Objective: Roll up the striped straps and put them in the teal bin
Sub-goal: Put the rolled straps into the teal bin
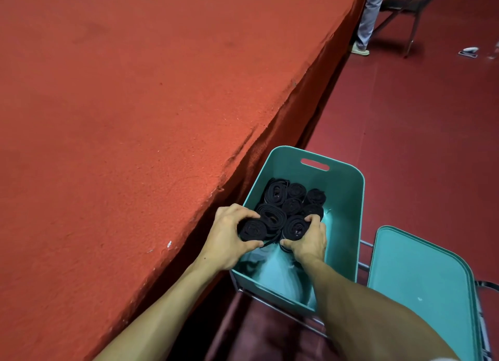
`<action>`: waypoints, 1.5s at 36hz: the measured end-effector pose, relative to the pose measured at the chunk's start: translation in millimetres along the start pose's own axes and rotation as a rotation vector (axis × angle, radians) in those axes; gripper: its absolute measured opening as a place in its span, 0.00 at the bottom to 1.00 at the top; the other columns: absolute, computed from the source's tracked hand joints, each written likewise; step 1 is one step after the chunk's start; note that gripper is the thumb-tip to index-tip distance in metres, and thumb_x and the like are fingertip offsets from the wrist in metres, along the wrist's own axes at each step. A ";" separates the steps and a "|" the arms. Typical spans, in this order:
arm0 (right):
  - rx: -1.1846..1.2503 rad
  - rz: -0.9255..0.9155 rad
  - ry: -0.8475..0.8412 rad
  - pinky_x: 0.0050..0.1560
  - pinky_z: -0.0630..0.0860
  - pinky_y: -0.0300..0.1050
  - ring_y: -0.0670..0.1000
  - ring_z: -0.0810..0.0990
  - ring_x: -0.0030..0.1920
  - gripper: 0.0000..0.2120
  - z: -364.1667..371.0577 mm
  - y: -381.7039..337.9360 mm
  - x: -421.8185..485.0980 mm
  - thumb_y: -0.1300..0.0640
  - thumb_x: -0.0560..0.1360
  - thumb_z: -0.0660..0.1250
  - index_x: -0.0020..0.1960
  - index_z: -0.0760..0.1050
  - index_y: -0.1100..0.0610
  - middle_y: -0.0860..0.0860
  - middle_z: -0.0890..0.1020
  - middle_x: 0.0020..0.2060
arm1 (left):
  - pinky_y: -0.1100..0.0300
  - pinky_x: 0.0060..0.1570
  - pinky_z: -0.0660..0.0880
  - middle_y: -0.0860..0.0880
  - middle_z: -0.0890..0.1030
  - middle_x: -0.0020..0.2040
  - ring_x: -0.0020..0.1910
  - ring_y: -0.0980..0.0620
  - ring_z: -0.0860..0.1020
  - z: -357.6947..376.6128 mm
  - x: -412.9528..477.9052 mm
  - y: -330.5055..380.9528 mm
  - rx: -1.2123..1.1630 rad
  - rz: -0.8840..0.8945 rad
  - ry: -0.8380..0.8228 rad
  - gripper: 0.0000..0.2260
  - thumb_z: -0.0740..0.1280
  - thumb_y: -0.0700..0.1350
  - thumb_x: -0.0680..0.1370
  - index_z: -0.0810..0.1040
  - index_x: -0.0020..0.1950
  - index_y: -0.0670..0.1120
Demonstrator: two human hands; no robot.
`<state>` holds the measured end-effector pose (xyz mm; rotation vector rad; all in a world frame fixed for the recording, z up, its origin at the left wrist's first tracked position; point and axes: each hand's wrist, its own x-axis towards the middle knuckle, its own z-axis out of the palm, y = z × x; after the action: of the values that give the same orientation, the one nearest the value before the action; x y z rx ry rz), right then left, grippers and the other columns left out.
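The teal bin [343, 225] stands beside the red table, on a metal rack. Several dark rolled straps [293, 198] lie packed together in its far half. My left hand [225, 237] reaches over the bin's left wall, its fingers and thumb curled round one rolled strap [252, 229]. Inside the bin, my right hand [310, 240] grips another rolled strap [295, 227] right beside the first. A loose strap end pokes out between the two hands. The straps look black here; no stripes show.
The red cloth-covered table [135, 117] fills the left side, its edge close to the bin. The teal lid [421, 285] rests to the bin's right. Far off stand a person's legs [370, 17] and a folding chair [410, 6] on the red floor.
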<state>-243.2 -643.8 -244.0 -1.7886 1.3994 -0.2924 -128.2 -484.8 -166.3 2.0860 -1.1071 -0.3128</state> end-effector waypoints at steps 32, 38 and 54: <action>0.299 -0.485 -0.611 0.52 0.82 0.48 0.45 0.81 0.42 0.25 -56.3 -59.7 -43.2 0.65 0.63 0.82 0.54 0.82 0.45 0.54 0.84 0.50 | 0.59 0.55 0.71 0.52 0.76 0.52 0.54 0.51 0.74 -14.5 -3.4 24.0 0.048 -0.047 0.006 0.22 0.81 0.48 0.66 0.82 0.58 0.48; 0.167 -0.586 -0.511 0.53 0.82 0.48 0.47 0.79 0.42 0.29 -47.1 -68.5 -53.9 0.62 0.61 0.83 0.59 0.80 0.46 0.47 0.79 0.43 | 0.75 0.43 0.66 0.53 0.75 0.45 0.42 0.61 0.73 -19.2 -4.9 25.5 0.029 -0.066 0.084 0.18 0.81 0.47 0.66 0.83 0.53 0.46; 0.070 -0.713 -0.284 0.42 0.75 0.32 0.43 0.74 0.37 0.21 -26.6 -57.4 -58.0 0.62 0.65 0.81 0.58 0.82 0.58 0.48 0.79 0.46 | 0.73 0.53 0.69 0.53 0.76 0.54 0.51 0.61 0.74 -25.7 -13.7 13.4 0.016 -0.009 -0.047 0.24 0.79 0.47 0.70 0.79 0.64 0.46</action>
<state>-240.4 -602.2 -168.9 -2.1194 0.5138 -0.4258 -131.3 -465.9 -140.6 2.1080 -1.1312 -0.3604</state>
